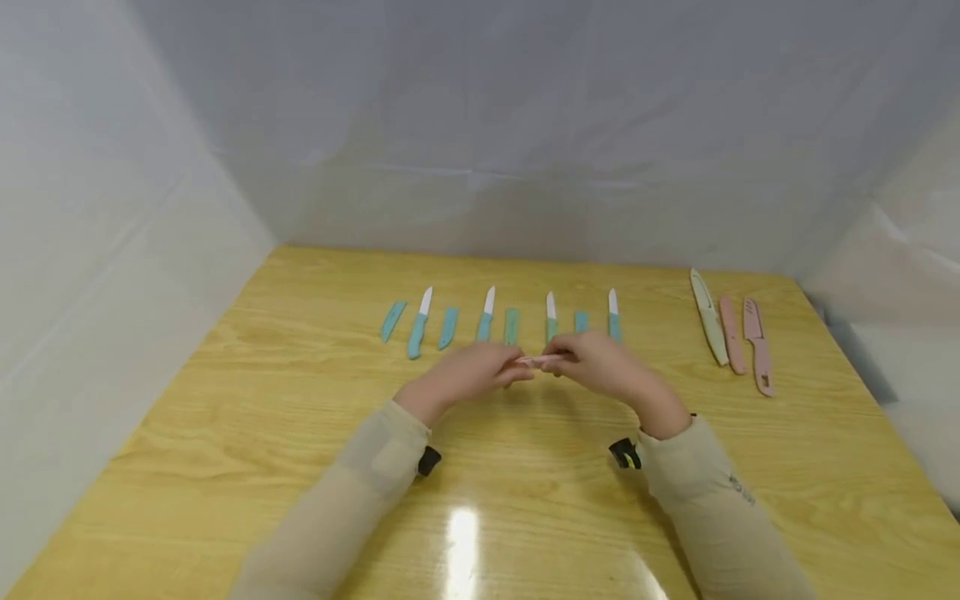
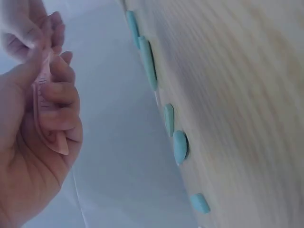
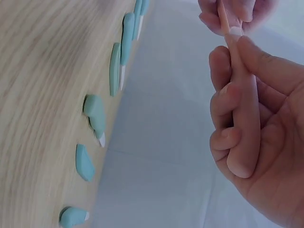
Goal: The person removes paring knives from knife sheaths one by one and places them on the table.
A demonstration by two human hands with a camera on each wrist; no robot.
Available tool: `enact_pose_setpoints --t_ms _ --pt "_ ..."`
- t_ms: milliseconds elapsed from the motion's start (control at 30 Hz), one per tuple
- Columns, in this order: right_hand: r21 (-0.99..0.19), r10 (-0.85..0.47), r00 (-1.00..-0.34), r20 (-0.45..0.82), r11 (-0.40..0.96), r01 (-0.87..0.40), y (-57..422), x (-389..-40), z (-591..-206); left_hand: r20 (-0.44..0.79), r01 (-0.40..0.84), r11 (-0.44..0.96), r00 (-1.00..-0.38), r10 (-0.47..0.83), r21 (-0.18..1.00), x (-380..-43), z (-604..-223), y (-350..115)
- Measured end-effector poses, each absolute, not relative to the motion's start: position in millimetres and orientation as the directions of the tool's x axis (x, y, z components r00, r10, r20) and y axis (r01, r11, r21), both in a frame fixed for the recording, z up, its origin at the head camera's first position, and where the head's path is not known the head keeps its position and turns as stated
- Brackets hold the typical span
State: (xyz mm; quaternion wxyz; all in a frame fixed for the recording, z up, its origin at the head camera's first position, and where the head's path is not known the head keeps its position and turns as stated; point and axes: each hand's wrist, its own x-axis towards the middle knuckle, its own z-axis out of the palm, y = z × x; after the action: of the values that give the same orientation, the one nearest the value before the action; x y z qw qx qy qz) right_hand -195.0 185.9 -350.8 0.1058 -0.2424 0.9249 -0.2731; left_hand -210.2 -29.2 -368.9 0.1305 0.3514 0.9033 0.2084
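Observation:
Both hands meet above the middle of the table, holding the two parts of a pink knife and its cover. My left hand [image 1: 468, 371] grips the slotted pink blade cover [image 2: 42, 102], with fingers wrapped round it. In my right hand [image 1: 603, 367] lies the smooth pink knife handle [image 3: 246, 118], its fingers curled round it and the thumb near the blade end. A short stretch of white blade [image 3: 236, 31] shows between handle and cover; the rest of the blade is hidden by the cover and left fingers.
Behind the hands, blue and green knives [image 1: 417, 333] with bare white blades alternate with matching covers [image 1: 447, 327] in a row. On the right of the wooden table [image 1: 225, 450] lie a pale green knife [image 1: 708, 317], a slim pink piece [image 1: 732, 333] and a pink knife [image 1: 761, 358].

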Motion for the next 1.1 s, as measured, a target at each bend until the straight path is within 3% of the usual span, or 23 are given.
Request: enact_pose_setpoints --t_ms 567,1100 --pt "-0.550 -0.531 -0.846 -0.054 0.723 -0.419 181.6 -192.7 -357.7 -0.048 0.554 0.652 -0.742 0.668 0.518 -205.5 -379.4 -33.7" --pt "-0.565 -0.542 -0.838 -0.067 0.713 -0.415 181.9 -193.9 -357.0 -0.026 0.603 0.636 -0.716 0.698 0.482 -206.4 -378.6 -36.0"
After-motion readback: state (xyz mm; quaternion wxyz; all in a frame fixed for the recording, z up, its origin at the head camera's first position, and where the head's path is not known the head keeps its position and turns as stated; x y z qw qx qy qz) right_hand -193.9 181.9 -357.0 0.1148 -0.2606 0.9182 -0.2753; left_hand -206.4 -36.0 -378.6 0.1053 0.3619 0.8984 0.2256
